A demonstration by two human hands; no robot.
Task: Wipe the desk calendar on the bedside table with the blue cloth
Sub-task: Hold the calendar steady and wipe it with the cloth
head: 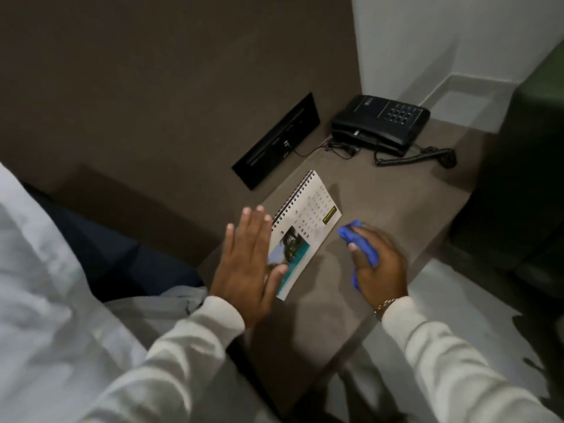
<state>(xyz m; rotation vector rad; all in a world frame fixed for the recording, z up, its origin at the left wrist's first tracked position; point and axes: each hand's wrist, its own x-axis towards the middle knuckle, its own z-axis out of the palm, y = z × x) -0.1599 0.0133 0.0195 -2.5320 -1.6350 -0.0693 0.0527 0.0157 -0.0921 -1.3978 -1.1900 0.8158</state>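
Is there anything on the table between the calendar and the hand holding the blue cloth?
No. In the head view, only bare brown table shows between the calendar and the right hand gripping the blue cloth.

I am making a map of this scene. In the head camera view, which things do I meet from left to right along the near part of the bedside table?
left hand → desk calendar → blue cloth, bunched in the right hand

Desk calendar [306, 222] shows date numbers, too blurred.
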